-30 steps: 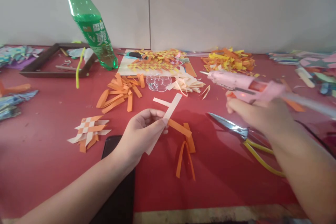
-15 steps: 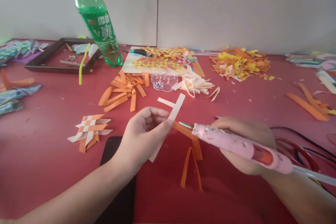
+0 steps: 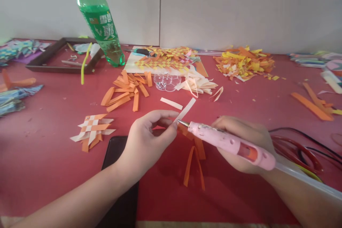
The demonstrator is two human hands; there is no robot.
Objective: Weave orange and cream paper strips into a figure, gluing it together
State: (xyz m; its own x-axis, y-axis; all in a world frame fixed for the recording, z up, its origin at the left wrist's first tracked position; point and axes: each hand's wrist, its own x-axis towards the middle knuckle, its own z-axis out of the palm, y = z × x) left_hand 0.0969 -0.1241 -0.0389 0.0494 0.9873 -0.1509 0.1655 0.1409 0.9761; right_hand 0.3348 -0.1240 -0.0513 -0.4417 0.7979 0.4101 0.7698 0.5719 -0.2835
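Observation:
My left hand (image 3: pixel 152 135) pinches a cream paper strip (image 3: pixel 187 109) between thumb and index finger, the strip's upper end pointing away to the right. In my right hand (image 3: pixel 240 142) is a pink hot glue pen (image 3: pixel 227 140), a clear stick trailing from its back. Its metal tip meets the strip, or sits just over it, beside my left fingertips. A second cream strip (image 3: pixel 171 103) lies flat just beyond. Below the pen are folded orange strips (image 3: pixel 190 167), partly hidden by it. To the left lies a woven orange-and-cream piece (image 3: pixel 93 130).
A black phone (image 3: pixel 117 185) lies under my left forearm. Cables and red handles (image 3: pixel 296 153) sit by my right wrist. Farther back are orange strips (image 3: pixel 128 91), a clear bead dish (image 3: pixel 167 82), cream strips (image 3: pixel 200 83), a green bottle (image 3: pixel 101 25) and a dark frame (image 3: pixel 50 68).
The pen has moved left, bringing its tip to the strip in my left hand. That strip has tilted and shifted slightly right, apart from the loose cream strip.

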